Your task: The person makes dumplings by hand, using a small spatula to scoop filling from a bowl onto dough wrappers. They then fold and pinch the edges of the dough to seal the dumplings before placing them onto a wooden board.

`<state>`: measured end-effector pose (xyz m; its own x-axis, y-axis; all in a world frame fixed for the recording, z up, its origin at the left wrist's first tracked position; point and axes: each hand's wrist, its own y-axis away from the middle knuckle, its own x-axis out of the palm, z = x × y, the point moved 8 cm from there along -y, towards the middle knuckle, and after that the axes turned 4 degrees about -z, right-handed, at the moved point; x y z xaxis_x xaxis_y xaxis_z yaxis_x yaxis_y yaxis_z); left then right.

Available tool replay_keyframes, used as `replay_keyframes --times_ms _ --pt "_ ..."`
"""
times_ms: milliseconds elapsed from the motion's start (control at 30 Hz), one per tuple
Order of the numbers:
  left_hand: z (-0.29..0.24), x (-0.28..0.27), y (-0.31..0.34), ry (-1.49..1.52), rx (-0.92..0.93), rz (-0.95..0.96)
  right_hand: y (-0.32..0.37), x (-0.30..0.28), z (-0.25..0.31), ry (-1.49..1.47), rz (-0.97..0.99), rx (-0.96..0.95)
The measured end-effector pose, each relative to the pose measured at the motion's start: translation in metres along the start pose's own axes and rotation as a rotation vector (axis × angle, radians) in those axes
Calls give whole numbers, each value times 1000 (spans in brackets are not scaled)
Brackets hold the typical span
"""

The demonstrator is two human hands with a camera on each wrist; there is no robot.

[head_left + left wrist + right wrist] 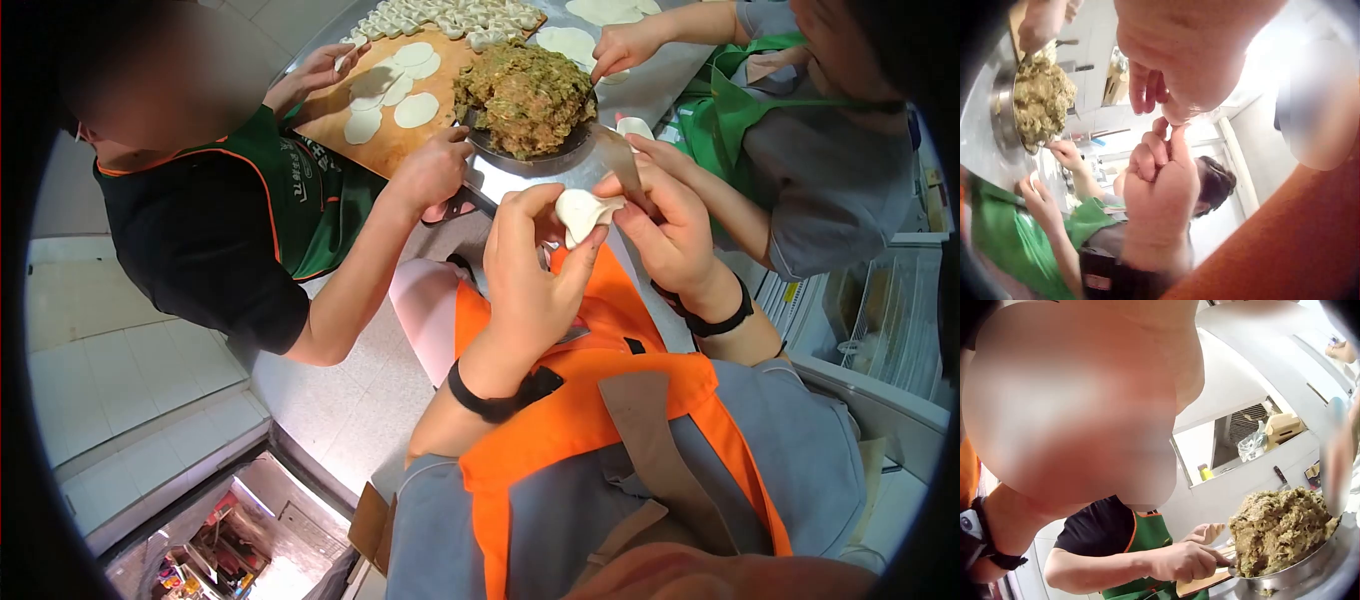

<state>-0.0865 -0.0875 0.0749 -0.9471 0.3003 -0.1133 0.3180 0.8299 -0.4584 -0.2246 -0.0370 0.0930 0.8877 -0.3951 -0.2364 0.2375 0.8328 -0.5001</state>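
Observation:
In the head view, a white dumpling (580, 212) with a pinched, ruffled edge is held up between my two hands, in front of the orange apron. My left hand (528, 275) grips its left side between curled fingers and thumb. From the other side, the thumb and fingers of my right hand (678, 232) pinch the edge. A flat brownish tool (622, 165) lies across the right hand's fingers. Just beyond the hands stands a metal bowl (1300, 575) heaped with greenish-brown filling (525, 100). The hands hide the dumpling in the left wrist view.
A wooden board (325, 118) carries round wrappers (415, 110) and rows of finished dumplings (440, 18). At left, a person in a green apron (320, 200) has one hand (435, 170) near the bowl. Another person's hand (625, 48) reaches the bowl from the right.

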Motion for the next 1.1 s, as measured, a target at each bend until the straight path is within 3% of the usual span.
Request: replay_keyframes --times_ms 67,133,267,367,467,533,567,600,667,833,900,1100 --pt "-6 -6 4 -103 202 -91 0 -3 -7 8 9 -9" --pt "0 -1 7 -164 212 -5 -2 -4 -7 133 71 -43" --pt "-4 -2 2 -341 356 79 -1 6 -19 16 150 152" --pt "34 2 3 -110 23 195 -16 13 -13 86 259 189" --pt "44 7 -9 532 -368 101 -48 15 -13 202 341 131" --pt "52 -7 -20 524 -376 105 -82 16 -18 108 313 112" --pt "56 -14 -25 519 -381 107 -105 12 -26 241 264 157" --pt "64 -15 -27 487 -412 125 -130 7 -38 373 213 203" --pt "87 -18 -27 422 -469 160 -188 7 -71 497 238 119" --pt "134 -20 -20 269 -605 200 -300 43 -217 678 448 25" --pt "158 -24 -13 225 -605 195 -322 74 -263 753 550 78" --pt "193 -41 -13 12 -575 125 -324 138 -343 1051 742 -44"
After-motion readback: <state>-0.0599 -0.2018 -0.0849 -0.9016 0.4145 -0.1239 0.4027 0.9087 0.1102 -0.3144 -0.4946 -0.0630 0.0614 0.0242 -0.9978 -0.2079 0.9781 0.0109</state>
